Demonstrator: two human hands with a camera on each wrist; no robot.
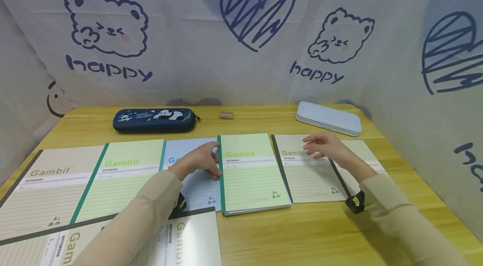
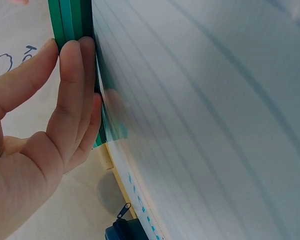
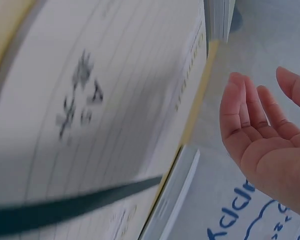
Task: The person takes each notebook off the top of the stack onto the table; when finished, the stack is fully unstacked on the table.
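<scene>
My left hand [image 1: 200, 159] touches the spine side of a stack of notebooks topped by a pale green one [image 1: 249, 178]. In the left wrist view, its fairly straight fingers [image 2: 70, 95] and thumb lie against the stacked green and teal spines [image 2: 70, 20]. Under that hand lies a blue notebook [image 1: 196, 194], partly covered by hand and sleeve. My right hand [image 1: 326, 148] hovers over a beige notebook [image 1: 309, 182] with a dark spine, holding nothing. Its fingers are loosely bent and apart from the thumb in the right wrist view. Another beige notebook [image 1: 362, 152] lies beyond the right wrist.
At the left lie a beige notebook [image 1: 56, 182] and a green notebook [image 1: 128, 178]. More beige notebooks [image 1: 196, 236] lie sideways at the front, partly behind my left sleeve. Along the back are a navy panda pencil case [image 1: 154, 121], a small tan object [image 1: 226, 115] and a white case [image 1: 328, 119].
</scene>
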